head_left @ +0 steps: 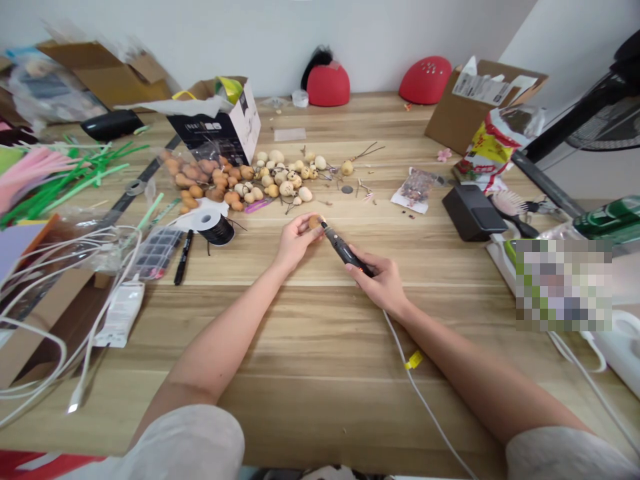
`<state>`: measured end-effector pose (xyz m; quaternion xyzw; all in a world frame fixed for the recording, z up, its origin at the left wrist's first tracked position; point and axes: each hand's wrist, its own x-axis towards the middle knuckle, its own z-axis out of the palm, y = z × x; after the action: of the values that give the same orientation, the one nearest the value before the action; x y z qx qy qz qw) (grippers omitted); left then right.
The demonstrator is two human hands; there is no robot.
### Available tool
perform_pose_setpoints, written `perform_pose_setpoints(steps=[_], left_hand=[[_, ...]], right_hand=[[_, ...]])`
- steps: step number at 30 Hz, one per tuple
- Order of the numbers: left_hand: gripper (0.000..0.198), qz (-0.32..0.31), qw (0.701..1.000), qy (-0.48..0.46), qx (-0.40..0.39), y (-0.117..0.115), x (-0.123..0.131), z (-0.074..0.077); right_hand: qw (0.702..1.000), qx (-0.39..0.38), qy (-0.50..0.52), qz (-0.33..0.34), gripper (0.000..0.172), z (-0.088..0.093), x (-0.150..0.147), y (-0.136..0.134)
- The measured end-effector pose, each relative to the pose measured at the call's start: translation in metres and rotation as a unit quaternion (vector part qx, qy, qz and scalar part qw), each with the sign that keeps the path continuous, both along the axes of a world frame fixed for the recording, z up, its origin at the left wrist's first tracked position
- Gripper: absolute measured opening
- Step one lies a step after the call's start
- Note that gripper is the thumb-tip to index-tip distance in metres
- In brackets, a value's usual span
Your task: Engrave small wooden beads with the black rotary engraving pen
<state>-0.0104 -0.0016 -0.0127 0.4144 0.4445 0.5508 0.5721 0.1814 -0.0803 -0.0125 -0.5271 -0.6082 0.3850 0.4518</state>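
Left hand: A small brown ball is pinched between the thumb and fingers, so the grip is narrow and filled.
Right hand: A black pen-shaped tool is held near its back end, with the fingers curled around it.
Brown ball: It is held at the tips of the left fingers, above the table, on the side facing the tool. Part of it is hidden by the fingers.
Tool tip: It is pointed at the ball from the right; whether the two are touching cannot be told.
Feel of the ball: It is likely light, hard and a bit smooth, so it could roll or slip. It might crack if squeezed too much.
Where to hold it: The round sides are best pinched, with fingertips well away from the tool tip.
White cord: It is seen below the right hand, running to the near edge.
Brown gourds: They are piled beyond the left hand, beside pale gourds.
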Motion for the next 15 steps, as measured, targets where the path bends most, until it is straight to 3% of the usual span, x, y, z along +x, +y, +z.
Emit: perform_pose_setpoints(steps=[7,15], left_hand=[[0.060,0.002,1.000,-0.002,-0.003,-0.0007,0.0005,0.0016],[0.059,-0.001,1.000,0.004,-0.005,-0.0002,0.0001,0.0010]], right_hand=[[1.000,-0.007,0.007,0.002,0.056,0.0005,-0.0001,0.0001],[1.000,0.006,-0.011,-0.002,0.050,-0.0010,0.0004,0.0003]])
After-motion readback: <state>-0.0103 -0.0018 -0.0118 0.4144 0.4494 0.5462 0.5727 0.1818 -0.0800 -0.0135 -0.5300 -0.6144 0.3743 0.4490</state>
